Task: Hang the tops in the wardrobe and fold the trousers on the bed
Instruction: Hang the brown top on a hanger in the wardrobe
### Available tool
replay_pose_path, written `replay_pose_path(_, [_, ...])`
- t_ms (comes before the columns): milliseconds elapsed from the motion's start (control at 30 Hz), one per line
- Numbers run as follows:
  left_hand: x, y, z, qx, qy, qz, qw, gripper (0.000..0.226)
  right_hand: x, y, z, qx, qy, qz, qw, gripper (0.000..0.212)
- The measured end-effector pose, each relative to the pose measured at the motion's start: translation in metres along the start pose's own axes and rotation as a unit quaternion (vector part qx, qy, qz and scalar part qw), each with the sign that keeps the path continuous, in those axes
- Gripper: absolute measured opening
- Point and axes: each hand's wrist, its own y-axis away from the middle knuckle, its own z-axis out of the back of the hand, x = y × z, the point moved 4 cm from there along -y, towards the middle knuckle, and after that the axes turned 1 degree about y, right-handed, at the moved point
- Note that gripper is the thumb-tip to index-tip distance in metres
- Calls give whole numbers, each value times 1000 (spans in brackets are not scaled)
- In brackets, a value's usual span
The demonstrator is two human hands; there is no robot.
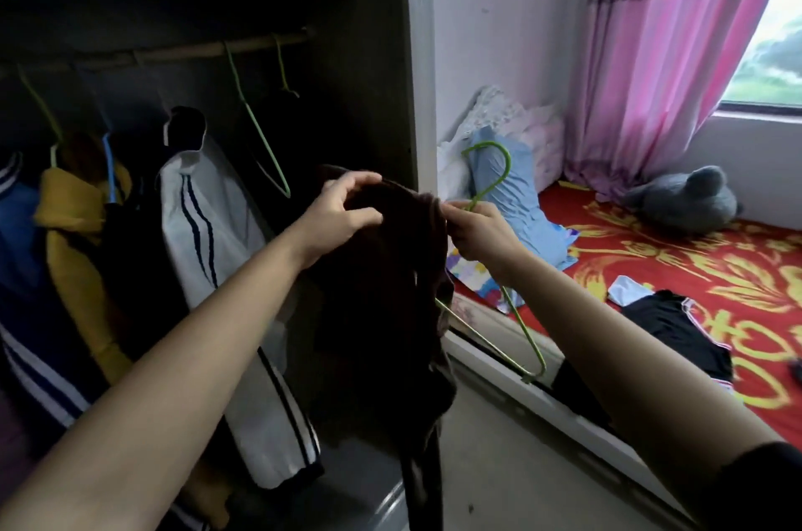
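A dark brown fabric top is held up at the centre of the view, in front of the open wardrobe, and hangs limp toward 6 o'clock. Its upper edge is pinched by the left hand, whose fingers are curled onto the cloth at 11 o'clock of the garment. The neck of a thin green wire hanger is gripped in the clenched right hand at 2 o'clock of the top. The hook stands above the fist and one arm of the frame juts out bare toward 5 o'clock, so the hanger is judged to be only partly inside the garment.

To do this step well, the hanger should be kept level. The loose shoulder should be drawn over the exposed wire arm, and the neck opening centred under the hook so the cloth cannot slide off. Only then should the hook be carried to the wooden rail at 10 o'clock. A gap there appears free beside an empty green hanger.

A black garment with pale trim, probably trousers, lies unfolded at 4 o'clock on the bed with the red and gold cover.
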Motion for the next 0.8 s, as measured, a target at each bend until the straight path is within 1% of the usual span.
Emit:
replay_pose_path(33, [5, -5, 5, -52, -75, -13, 996, 60, 5, -1, 6, 5, -7, -3, 1000, 30])
replay_pose_path(67, [8, -8, 6, -84, -149, -34, 985, 64, 11, -1, 12, 10, -5, -4, 1000, 34])
replay_pose_path(100, [10, -10, 5, -100, -202, -56, 973, 67, 15, -1, 18, 14, 4, -6, 1000, 39])
replay_pose_path(133, [10, -12, 4, -110, -231, -76, 964, 68, 20, -2, 24, 18, 14, -9, 1000, 42])
replay_pose_path(200, [10, -17, 4, -143, -228, -100, 958, 67, 27, -1, 37, 24, 38, -10, 999, 46])
replay_pose_path(233, [11, -20, 6, -172, -220, -101, 955, 66, 30, 0, 44, 27, 51, -11, 998, 48])
replay_pose_path(267, [12, -24, 7, -198, -220, -102, 950, 63, 32, 0, 50, 27, 66, -12, 997, 51])
replay_pose_path(300, [12, -27, 9, -211, -230, -105, 944, 55, 33, 2, 57, 27, 82, -14, 996, 52])
replay_pose_path(333, [12, -31, 11, -205, -241, -112, 942, 43, 33, 2, 62, 23, 98, -14, 995, 52])
replay_pose_path(367, [11, -35, 13, -183, -240, -121, 946, 31, 32, 3, 68, 17, 111, -12, 994, 51])
replay_pose_path(433, [7, -40, 16, -128, -198, -131, 963, 19, 30, 4, 81, -3, 125, -1, 992, 40])
replay_pose_path(500, [0, -43, 19, -91, -148, -142, 975, 16, 25, 4, 93, -27, 120, 6, 992, 22])
replay_pose_path(567, [-8, -45, 20, -53, -111, -137, 983, 15, 16, 3, 100, -26, 116, -7, 993, 12])
replay_pose_path(633, [-13, -47, 14, 0, -86, -124, 989, 15, 10, 1, 98, -9, 131, -22, 991, 12])
replay_pose_path(700, [-18, -46, 1, 38, -64, -119, 990, 16, 11, -1, 91, 1, 150, -20, 988, 10])
replay_pose_path(800, [-23, -41, -21, 52, -65, -116, 990, 18, 16, -6, 77, 12, 130, -11, 991, 13])
